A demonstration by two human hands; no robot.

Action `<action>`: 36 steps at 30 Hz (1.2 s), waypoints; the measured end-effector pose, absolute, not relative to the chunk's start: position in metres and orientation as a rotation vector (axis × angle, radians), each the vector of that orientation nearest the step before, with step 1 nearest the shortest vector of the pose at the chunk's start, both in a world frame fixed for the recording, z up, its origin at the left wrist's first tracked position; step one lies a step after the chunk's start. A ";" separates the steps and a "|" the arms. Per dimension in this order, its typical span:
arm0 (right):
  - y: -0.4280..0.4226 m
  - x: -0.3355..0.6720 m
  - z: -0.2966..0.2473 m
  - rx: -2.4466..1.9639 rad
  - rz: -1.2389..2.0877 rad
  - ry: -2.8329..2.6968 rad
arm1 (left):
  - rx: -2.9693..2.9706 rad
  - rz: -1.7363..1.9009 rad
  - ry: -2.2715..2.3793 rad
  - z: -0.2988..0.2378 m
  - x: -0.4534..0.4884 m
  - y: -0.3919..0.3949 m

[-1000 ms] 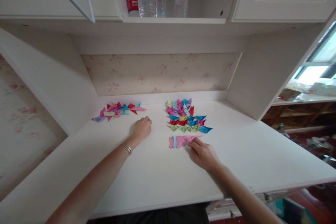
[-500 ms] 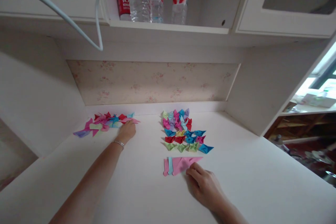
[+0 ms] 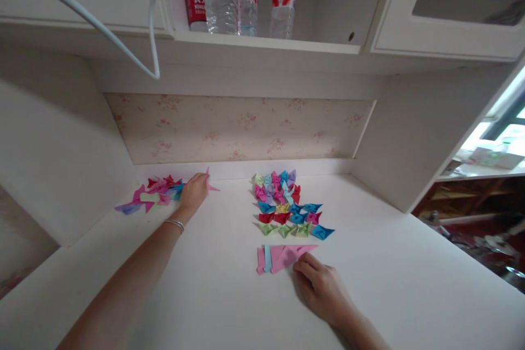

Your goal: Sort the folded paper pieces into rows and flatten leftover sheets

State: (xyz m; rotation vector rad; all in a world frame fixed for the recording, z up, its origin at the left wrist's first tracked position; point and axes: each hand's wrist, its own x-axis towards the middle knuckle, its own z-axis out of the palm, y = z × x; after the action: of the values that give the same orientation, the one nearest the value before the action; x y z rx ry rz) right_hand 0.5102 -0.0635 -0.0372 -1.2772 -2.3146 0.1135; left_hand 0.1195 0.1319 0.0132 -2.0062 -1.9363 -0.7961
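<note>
The left hand (image 3: 194,191) pinches a pink folded paper (image 3: 208,173) at the right end of the paper pile (image 3: 162,191); likely feather-light, easily creased, best nipped by an edge; the right hand (image 3: 322,289), fingers bunched, meets the flat pink paper (image 3: 284,258); whether it grips, I can't tell!

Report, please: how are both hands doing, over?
Left hand at colourful paper pile, touching pink piece. Right hand beside flat pink paper. Folded-paper rows beyond it; nothing visibly blocking either.
</note>
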 end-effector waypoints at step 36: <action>-0.046 0.524 -0.050 -1.401 0.342 -1.798 | -1.822 -2.924 -2.329 -0.007 0.182 -0.058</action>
State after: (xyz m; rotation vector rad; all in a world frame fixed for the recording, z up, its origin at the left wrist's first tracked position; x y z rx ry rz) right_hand 0.5244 -0.0462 -0.0501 -1.4015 -1.7983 0.3416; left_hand 0.1821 -0.0576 -0.0068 -1.8219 -2.3286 -2.9236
